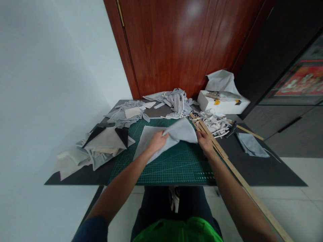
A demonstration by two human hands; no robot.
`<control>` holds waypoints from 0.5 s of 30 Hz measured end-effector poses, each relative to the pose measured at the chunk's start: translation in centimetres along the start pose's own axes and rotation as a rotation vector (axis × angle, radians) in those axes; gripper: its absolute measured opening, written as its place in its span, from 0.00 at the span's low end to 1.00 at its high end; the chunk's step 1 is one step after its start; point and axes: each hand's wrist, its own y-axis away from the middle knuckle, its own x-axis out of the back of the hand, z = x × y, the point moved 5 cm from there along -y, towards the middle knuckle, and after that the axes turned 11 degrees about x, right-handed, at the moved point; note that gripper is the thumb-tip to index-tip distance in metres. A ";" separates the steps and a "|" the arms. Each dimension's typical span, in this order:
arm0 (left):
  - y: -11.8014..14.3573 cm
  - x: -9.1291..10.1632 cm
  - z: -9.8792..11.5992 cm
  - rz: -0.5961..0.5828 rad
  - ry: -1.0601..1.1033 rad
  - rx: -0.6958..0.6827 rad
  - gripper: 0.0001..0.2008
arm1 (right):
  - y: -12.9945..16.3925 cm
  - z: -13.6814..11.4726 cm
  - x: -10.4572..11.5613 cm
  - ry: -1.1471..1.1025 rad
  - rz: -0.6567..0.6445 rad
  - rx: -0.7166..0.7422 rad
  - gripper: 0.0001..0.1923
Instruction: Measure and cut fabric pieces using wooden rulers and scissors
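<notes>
The grey cloth (168,137) lies on the green cutting mat (176,164), near the mat's far edge, in the middle of the worktop (264,168). Its long side runs from the near left up to the far right. The far right part is folded over and lifted a little.

The left hand (156,142) is on the cloth's middle, and its fingers are closed on the folded edge. The right hand (205,142) is at the cloth's right corner; its fingers touch that corner, but their grip cannot be told. Both hands are right at the cloth, one on each side of the fold.

A long wooden ruler (222,154) lies just beside the right hand. Cloth scraps (96,148) sit near the worktop's left edge. A white box (223,102) sits at the far right corner.
</notes>
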 end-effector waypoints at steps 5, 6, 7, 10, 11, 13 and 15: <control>-3.7 4.8 -1.3 0.168 0.677 0.236 0.16 | 0.4 0.1 -0.7 -0.403 0.243 -0.121 0.16; -3.9 5.2 -1.3 0.184 0.724 0.257 0.16 | 0.6 -0.2 -1.5 -0.446 0.221 -0.122 0.16; -4.1 5.5 -1.2 0.190 0.760 0.283 0.17 | 0.8 -0.8 -2.5 -0.482 0.186 -0.124 0.18; -4.2 4.9 -0.5 0.060 0.927 0.358 0.17 | 1.4 -2.5 -6.0 -0.690 0.031 -0.218 0.23; -4.2 4.5 -0.2 -0.023 0.997 0.365 0.18 | 1.6 -3.1 -7.1 -0.772 -0.034 -0.266 0.21; -4.3 4.1 0.3 -0.166 1.106 0.360 0.18 | 2.1 -4.5 -8.9 -0.916 -0.205 -0.341 0.19; -4.6 4.3 0.2 -0.221 1.152 0.349 0.19 | 2.5 -5.4 -9.8 -0.982 -0.316 -0.385 0.19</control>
